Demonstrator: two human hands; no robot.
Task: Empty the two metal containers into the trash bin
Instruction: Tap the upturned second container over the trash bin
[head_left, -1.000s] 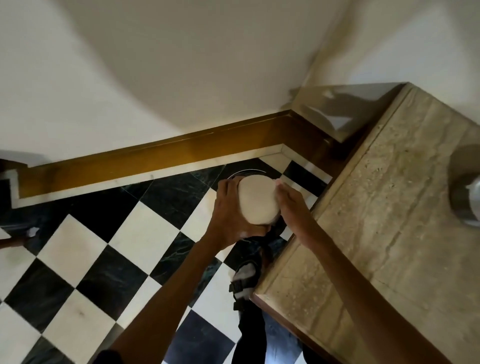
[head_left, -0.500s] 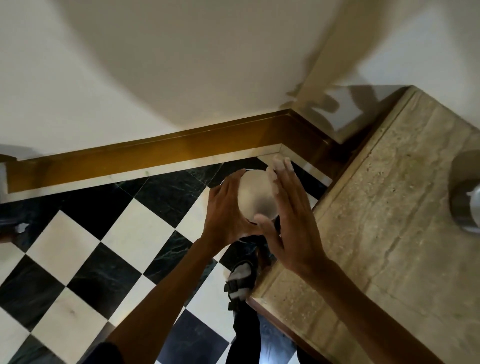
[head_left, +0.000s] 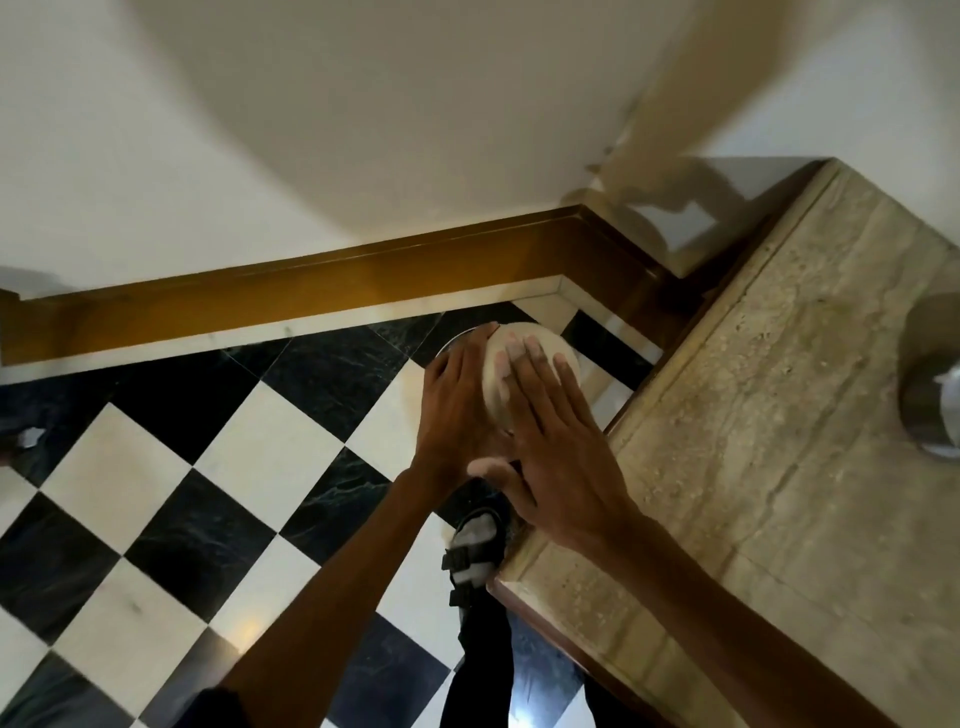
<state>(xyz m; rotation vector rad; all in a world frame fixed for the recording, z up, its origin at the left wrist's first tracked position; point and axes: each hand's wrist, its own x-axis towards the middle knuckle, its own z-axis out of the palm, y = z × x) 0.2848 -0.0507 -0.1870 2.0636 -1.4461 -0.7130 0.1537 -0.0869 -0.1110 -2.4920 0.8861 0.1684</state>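
A container (head_left: 524, 379) is held upturned over the chequered floor (head_left: 270, 467), just beside the bench (head_left: 779, 467) corner, its pale dusty base turned up toward the camera. It is gripped at its left side by the left hand (head_left: 457, 410), fingers curled round the wall. The right hand (head_left: 556, 457) lies spread flat, its fingers (head_left: 535, 358) on the base, palm toward the bench. Both hands are at the container; the right is placed to tap it. A thin rim arc shows under the left hand; the bin itself cannot be made out. A second container (head_left: 935, 410) stands on the bench, well apart to the right.
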